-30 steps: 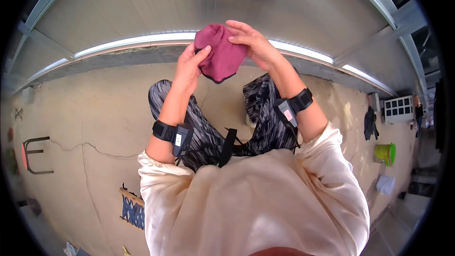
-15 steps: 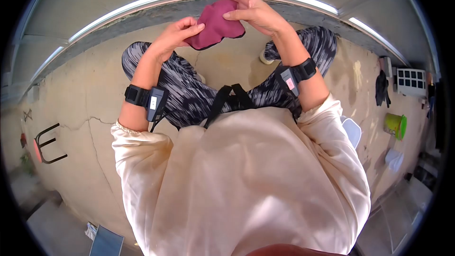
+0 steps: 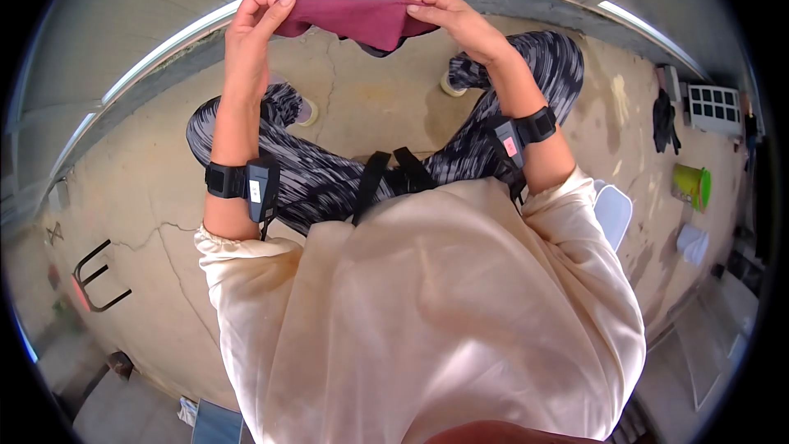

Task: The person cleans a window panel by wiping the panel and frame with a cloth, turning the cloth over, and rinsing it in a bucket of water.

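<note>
A maroon piece of cloth (image 3: 357, 18) with a dark underside is stretched between my two hands, out in front of my knees. My left hand (image 3: 260, 15) pinches its left end between thumb and fingers. At the other end, my right hand (image 3: 450, 16) grips the cloth, thumb on top. The middle sags a little, and a fold hangs down near the right hand, showing the dark side. What kind of cloth item it is, I cannot make out.
Concrete floor (image 3: 386, 107) lies below, with a low ledge ahead. To the right are a green bucket (image 3: 693, 187), a white crate-like box (image 3: 713, 108) and a dark cloth (image 3: 664, 122). A stool with black legs (image 3: 103, 275) lies at left.
My left hand has moved left and up, pulling the cloth from a bunched shape into a long strip. The right hand has shifted slightly and keeps its grip. The view has turned a little.
</note>
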The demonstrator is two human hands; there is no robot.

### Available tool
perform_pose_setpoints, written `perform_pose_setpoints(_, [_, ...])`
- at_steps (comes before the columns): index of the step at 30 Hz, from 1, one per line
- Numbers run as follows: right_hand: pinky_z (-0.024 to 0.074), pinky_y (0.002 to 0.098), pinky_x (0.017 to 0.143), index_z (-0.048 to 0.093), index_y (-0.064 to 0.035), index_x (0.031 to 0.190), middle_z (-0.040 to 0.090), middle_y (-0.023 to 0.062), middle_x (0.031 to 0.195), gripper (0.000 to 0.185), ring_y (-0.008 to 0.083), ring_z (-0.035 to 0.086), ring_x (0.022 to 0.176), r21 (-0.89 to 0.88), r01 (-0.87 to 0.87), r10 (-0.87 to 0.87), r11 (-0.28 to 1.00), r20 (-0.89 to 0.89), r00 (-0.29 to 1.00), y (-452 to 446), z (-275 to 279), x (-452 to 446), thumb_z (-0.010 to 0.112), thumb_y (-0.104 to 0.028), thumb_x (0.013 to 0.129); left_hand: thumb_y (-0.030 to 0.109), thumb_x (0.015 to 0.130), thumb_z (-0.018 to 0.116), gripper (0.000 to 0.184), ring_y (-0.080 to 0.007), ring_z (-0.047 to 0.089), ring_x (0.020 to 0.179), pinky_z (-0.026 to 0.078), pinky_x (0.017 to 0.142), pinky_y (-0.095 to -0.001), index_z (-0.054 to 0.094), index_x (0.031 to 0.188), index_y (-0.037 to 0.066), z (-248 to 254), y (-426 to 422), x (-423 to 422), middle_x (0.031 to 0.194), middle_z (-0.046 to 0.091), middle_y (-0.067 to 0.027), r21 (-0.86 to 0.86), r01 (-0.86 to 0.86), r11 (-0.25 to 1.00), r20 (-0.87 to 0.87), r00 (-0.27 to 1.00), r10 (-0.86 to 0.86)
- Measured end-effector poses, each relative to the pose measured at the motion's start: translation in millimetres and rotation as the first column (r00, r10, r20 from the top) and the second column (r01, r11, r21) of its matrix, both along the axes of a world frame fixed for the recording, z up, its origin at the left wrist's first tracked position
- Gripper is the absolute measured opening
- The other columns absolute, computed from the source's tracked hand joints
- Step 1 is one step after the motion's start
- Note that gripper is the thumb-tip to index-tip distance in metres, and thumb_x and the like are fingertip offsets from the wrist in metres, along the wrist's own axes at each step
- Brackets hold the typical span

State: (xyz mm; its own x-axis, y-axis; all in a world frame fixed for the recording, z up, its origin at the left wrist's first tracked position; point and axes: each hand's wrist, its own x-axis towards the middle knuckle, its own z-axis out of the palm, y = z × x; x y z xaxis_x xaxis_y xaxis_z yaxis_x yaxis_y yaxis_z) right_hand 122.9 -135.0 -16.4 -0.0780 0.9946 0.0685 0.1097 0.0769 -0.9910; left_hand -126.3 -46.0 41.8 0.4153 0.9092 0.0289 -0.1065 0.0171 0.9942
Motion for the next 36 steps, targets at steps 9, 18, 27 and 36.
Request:
perform_pose_setpoints(9, [0.0414,0.0215,0.082,0.054,-0.0037,0.115,0.058,0.0014,0.104,0.031,0.0089,0.054,0.094,-0.327,-0.025,-0.137,0.945,-0.464,0.875,10.7,3.6,-15.6,0.053,-0.021,0.089,0.039,0.087,0.057,0.032,-0.0084,0.058,0.074,0.047,0.066,-0.0231,0.053,0.094,0.008,-42.9,16.1,-13.8,0.083,0.059,-0.0004,-0.218,-0.104,0.97,-0.143,0.987,0.073])
perform_pose_setpoints(18, [0.0486,0.0264,0.081,0.045,-0.0009,0.124,0.059,0.0059,0.103,0.049,0.0132,0.058,0.092,-0.358,-0.068,-0.199,0.931,-0.657,0.727,12.1,-21.0,-31.1,0.061,0.0,0.077,0.04,0.088,0.053,0.046,-0.0208,0.057,0.1,0.046,0.085,-0.0337,0.049,0.118,0.005,-80.2,-31.3,20.9,0.111,0.058,-0.0086,-0.574,0.417,0.705,0.511,0.855,-0.089])
perform_pose_setpoints(27, [0.0522,0.0389,0.077,0.043,-0.0062,0.124,0.056,0.0123,0.115,0.037,0.0273,0.062,0.092,-0.644,-0.151,-0.431,0.75,-0.648,0.627,9.7,-75.4,-31.8,0.043,-0.028,0.094,0.016,0.08,0.057,0.026,-0.0291,0.054,0.096,0.05,0.072,-0.0371,0.058,0.105,0.006,-72.6,-37.1,37.2,0.115,0.052,-0.0118,0.605,0.194,0.772,-0.736,0.506,0.45])
perform_pose_setpoints(36, [0.0506,0.0354,0.079,0.047,-0.0114,0.121,0.058,0.005,0.109,0.042,0.0164,0.058,0.096,-0.52,-0.106,-0.376,0.847,-0.728,0.573,1.1,-86.1,-32.8,0.059,-0.018,0.082,0.017,0.073,0.066,0.065,-0.0303,0.049,0.112,0.044,0.088,-0.0356,0.039,0.132,0.009,-64.9,-27.7,39.0,0.135,0.04,-0.0132,0.218,0.648,0.73,-0.77,0.574,-0.279])
